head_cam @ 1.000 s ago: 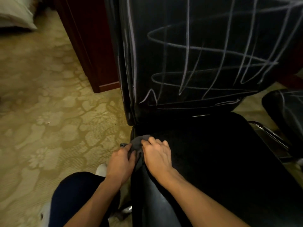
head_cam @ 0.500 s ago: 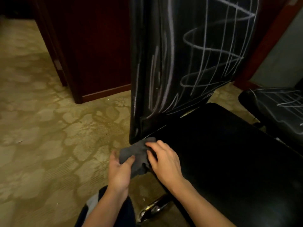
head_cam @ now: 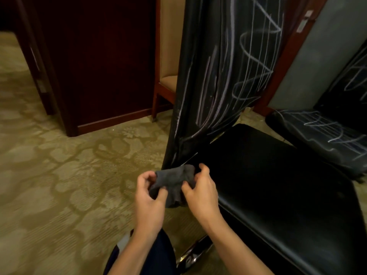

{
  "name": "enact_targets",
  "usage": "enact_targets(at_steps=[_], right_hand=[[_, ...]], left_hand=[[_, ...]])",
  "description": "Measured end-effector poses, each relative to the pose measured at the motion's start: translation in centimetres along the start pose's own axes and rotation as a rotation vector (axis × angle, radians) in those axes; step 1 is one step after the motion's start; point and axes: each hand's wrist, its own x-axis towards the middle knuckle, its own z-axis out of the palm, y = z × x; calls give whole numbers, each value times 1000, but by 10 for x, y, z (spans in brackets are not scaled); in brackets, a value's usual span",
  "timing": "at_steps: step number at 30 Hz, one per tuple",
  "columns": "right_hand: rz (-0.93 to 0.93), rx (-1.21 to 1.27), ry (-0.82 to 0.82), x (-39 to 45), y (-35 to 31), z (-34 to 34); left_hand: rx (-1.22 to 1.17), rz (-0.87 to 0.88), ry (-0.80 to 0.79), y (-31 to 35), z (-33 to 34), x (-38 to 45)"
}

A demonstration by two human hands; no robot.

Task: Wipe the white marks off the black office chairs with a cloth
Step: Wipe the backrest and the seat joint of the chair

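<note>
A black office chair stands in front of me; its seat [head_cam: 278, 185] looks plain black, while its backrest [head_cam: 228, 76] is covered in white scribbled lines. A small grey cloth [head_cam: 173, 182] is bunched between both hands, lifted just off the seat's near left corner. My left hand [head_cam: 149, 197] pinches its left side and my right hand [head_cam: 200, 189] grips its right side. A second black chair [head_cam: 321, 135] at the right also carries white marks on seat and back.
Patterned beige carpet [head_cam: 59, 175] covers the floor to the left. A dark red wooden cabinet [head_cam: 95, 66] stands behind, with a tan upholstered wooden chair [head_cam: 166, 76] beside it. A chrome chair base [head_cam: 194, 253] gleams under the seat, near my knee.
The cloth has come up off the seat's corner and both hands now hold it in the air. The view has swung leftward, showing the backrest edge-on.
</note>
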Motion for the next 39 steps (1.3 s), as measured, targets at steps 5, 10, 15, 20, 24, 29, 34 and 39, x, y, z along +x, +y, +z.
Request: enact_targets(at_steps=[5,10,15,20,24,29,34,39], right_hand=[[-16,63,-20,22,-24,-6],[-42,183,14,11,-29,10],[-87,198,69,21,-31,4],[-27,299,37,27,-27,6],[4,436,40,27,-24,5],[65,502,-33,30,-21,-2],[-34,297,-46,23,-15,-6],[-68,267,-47,18,-11,-7]], left_hand=[[-237,-214,-86,12,-6,29],[-230,-195,-116,9,-16,35],[136,158,-126,18,-21,52],[39,-106,-88,18,-14,74],[-153,-129,-129,23,-15,69],[55,144,-171,23,-12,63],[322,289,-150,3,-16,65],[392,304,-150,-5,-18,70]])
